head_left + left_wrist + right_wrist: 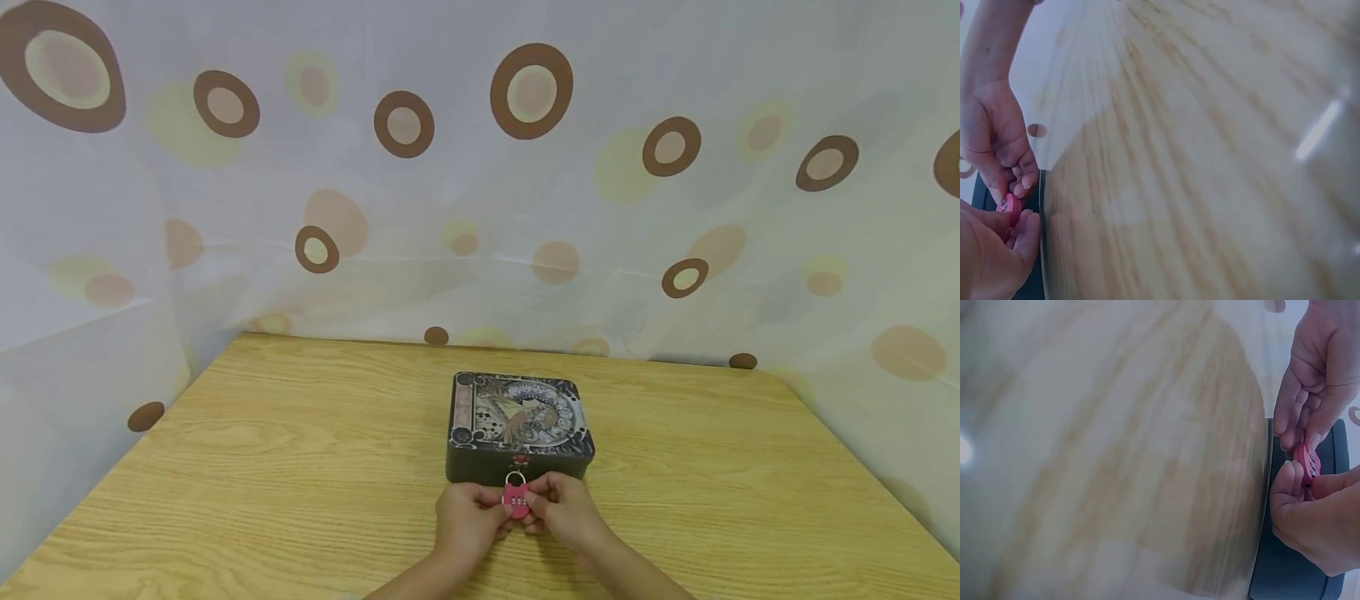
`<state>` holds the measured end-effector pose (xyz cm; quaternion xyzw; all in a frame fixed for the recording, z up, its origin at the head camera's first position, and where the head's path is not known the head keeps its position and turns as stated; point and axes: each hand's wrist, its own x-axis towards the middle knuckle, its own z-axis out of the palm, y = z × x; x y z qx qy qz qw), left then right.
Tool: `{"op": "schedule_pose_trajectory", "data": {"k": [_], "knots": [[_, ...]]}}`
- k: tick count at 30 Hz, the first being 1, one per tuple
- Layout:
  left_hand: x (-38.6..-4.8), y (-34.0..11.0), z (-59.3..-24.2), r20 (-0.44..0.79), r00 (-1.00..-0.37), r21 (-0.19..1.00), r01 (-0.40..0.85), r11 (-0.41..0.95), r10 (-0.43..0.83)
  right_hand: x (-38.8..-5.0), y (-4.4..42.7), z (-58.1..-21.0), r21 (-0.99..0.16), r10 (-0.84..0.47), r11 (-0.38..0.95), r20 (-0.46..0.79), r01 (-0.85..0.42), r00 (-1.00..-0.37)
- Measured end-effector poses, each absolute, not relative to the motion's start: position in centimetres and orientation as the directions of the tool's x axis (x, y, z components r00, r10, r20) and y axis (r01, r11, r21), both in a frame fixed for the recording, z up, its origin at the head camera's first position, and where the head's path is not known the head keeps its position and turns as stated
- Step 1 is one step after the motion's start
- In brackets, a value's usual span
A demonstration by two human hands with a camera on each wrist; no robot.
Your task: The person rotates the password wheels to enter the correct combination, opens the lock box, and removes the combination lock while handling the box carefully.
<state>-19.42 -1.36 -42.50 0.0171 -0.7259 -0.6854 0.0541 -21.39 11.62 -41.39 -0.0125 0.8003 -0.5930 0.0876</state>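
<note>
padlock (517, 501): digits too small to read | box (521, 417): front partly hidden by fingers (550, 482) | forearms (637, 571): cropped in head view

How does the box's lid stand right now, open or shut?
Shut. In the head view, the decorated lid lies flat across the box, with no open gap showing along its front edge.
</note>
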Motion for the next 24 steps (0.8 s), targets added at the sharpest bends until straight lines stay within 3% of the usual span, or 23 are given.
{"op": "schedule_pose_trajectory", "data": {"k": [8,24], "knots": [[-19.40,-1.15,-42.38,0.135,-0.983,0.981,0.115,0.155,-0.125,-21.39,11.41,-41.34,-0.950,-0.063,0.294,-0.130,0.106,-0.989],[-19.55,-1.55,-42.22,0.139,-0.984,0.963,0.107,0.247,-0.116,-21.25,11.02,-40.96,-0.950,-0.044,0.287,-0.144,0.125,-0.989]]}}
